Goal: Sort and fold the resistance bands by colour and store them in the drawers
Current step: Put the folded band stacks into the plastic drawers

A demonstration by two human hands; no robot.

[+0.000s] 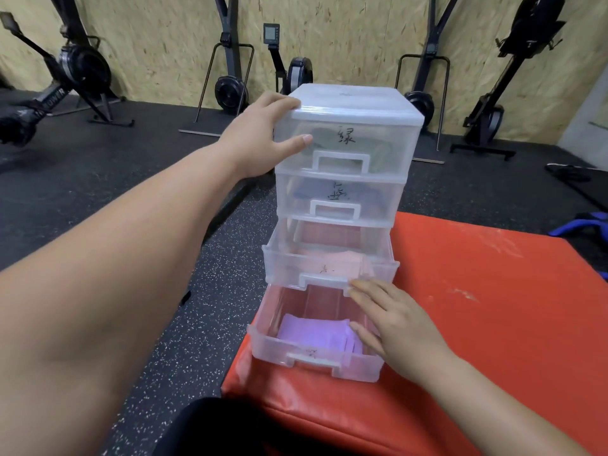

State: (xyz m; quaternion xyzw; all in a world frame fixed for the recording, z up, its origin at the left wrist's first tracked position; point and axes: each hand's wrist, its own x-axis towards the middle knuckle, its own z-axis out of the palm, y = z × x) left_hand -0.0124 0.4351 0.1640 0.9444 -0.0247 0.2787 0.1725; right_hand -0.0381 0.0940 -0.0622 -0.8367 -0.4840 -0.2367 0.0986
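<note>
black speckled rubber flooring runs back to a chipboard wall lined with rowing machines point(75, 70). on the near-left corner of a red mat point(477, 307) stands a clear drawer unit point(348, 103) of four drawers. the top drawer point(388, 149) and second drawer point(378, 199) are shut, with greenish and bluish shapes dim behind their fronts. the third drawer point(286, 268) is pulled part way out with pink bands point(339, 261) folded inside. the bottom drawer point(263, 347) is pulled out further, with purple bands point(312, 332) lying flat in it.

the left hand point(260, 133) braces the unit's top left corner, fingers laid together over the lid edge and thumb spread flat on the top drawer's front. the right hand point(394, 324) is the nearer one to the open drawers: its fingers point(365, 287) are straight and close together, tips touching the third drawer's front just right of the handle. that drawer slides near to far, so it lies straight ahead of those fingertips. closing it likely calls for a level push away, then the same for the bottom drawer.
</note>
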